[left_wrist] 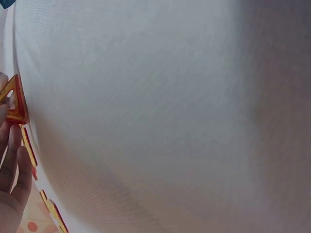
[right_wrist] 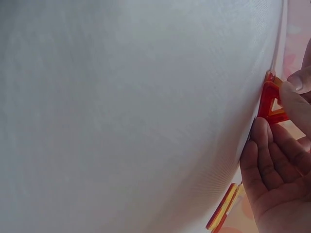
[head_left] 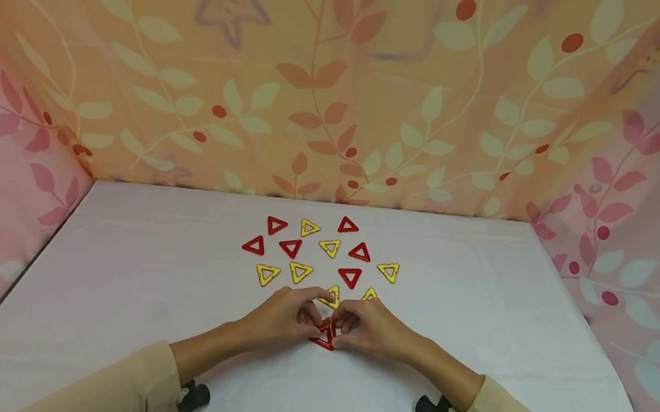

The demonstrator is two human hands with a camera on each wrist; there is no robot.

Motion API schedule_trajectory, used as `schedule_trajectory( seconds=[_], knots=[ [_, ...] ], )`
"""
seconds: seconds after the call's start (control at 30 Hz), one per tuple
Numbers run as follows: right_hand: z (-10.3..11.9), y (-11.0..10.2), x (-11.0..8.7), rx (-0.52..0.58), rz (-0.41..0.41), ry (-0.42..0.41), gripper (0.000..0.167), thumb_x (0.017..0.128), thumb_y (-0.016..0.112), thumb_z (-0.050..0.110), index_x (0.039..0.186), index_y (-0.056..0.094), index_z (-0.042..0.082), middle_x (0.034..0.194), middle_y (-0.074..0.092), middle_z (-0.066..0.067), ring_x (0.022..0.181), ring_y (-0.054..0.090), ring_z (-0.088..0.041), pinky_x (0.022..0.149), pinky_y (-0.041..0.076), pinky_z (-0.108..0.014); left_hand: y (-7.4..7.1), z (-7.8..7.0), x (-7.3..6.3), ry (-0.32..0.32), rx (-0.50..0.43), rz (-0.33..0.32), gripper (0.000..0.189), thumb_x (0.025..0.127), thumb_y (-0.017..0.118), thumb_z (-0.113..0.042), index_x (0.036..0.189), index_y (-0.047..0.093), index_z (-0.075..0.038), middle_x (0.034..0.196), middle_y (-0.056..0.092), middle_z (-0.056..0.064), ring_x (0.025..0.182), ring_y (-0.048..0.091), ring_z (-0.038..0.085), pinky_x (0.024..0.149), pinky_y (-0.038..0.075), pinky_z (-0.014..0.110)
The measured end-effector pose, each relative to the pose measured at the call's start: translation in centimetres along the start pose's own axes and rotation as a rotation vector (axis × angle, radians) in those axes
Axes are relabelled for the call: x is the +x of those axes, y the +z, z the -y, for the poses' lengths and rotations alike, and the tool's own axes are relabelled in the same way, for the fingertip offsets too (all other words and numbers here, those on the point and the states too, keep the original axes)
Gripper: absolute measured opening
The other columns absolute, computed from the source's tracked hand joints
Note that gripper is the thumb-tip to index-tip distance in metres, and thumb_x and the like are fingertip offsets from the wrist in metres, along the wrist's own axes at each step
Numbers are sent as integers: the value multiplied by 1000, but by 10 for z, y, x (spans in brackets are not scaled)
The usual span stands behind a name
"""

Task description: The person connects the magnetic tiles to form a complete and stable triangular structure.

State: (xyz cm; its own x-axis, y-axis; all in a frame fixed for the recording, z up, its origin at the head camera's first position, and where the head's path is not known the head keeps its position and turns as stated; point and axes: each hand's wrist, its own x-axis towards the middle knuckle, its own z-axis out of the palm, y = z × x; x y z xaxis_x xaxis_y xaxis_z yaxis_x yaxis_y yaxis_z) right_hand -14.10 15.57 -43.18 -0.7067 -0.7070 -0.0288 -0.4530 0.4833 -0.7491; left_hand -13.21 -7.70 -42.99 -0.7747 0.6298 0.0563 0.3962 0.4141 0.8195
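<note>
Red triangular tiles with open centres (head_left: 323, 345), joined and tilted up against each other, stand on the white cloth between my two hands. My left hand (head_left: 282, 315) pinches them from the left with thumb and fingertips. From the right, my right hand (head_left: 379, 329) pinches them too. In the left wrist view, a tile (left_wrist: 19, 115) stands up from the cloth at the fingertips. The right wrist view shows a red tile (right_wrist: 265, 103) upright beside the thumb. Fingers hide part of the joined tiles. Just beyond the fingertips lies a yellow triangular tile (head_left: 335, 297).
Several loose red triangles (head_left: 347, 286) and yellow triangles (head_left: 299, 280) lie flat beyond the hands. Another yellow triangle (head_left: 369, 293) is partly covered by the right hand. A white cloth (head_left: 131, 264) covers the table, with patterned curtains (head_left: 328, 123) at its back and sides.
</note>
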Motion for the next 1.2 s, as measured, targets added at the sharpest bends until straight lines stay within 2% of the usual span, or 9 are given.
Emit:
schedule_trajectory(
  seconds=[0.2,0.47,0.67,0.83,1.1,1.2],
  knots=[
    [2,0,0,-3,2,19,26,83,82,15,104,68,11,90,69,5,80,63,-4,77,56,-27,0,-1,-1,-4,19,2,49,83,78,-1,129,60,-3,87,72,0,77,64,5,73,55,24],
    [-1,-3,-1,20,29,3,33,84,82,18,112,67,12,93,68,6,83,64,-5,79,55,-26,-2,1,-5,-17,35,16,44,84,75,1,125,62,-5,85,71,1,74,63,8,71,54,23],
    [3,-8,-2,-48,21,8,41,85,80,17,122,66,8,103,68,7,89,64,-8,85,53,-27,-1,7,-7,-50,67,-22,42,85,77,-3,125,63,-6,82,67,-6,71,61,8,69,54,22],
    [5,-9,-2,-104,10,11,46,86,79,17,129,63,9,112,67,7,95,62,-12,89,50,-31,0,7,-6,-68,48,-33,43,86,76,-3,126,62,-8,82,66,-6,70,61,8,69,54,22],
    [1,-8,-4,-137,12,-10,41,86,78,13,125,65,10,110,67,8,94,62,-10,87,52,-29,2,4,-3,-54,18,-30,48,85,76,0,130,58,-4,98,70,3,85,67,12,79,55,23],
    [0,-7,-5,-135,10,-26,39,86,78,11,123,66,9,110,68,7,94,62,-10,86,53,-29,4,4,-4,-52,17,-33,50,85,76,0,131,57,-4,101,69,4,87,67,13,78,56,24]
  ],
)
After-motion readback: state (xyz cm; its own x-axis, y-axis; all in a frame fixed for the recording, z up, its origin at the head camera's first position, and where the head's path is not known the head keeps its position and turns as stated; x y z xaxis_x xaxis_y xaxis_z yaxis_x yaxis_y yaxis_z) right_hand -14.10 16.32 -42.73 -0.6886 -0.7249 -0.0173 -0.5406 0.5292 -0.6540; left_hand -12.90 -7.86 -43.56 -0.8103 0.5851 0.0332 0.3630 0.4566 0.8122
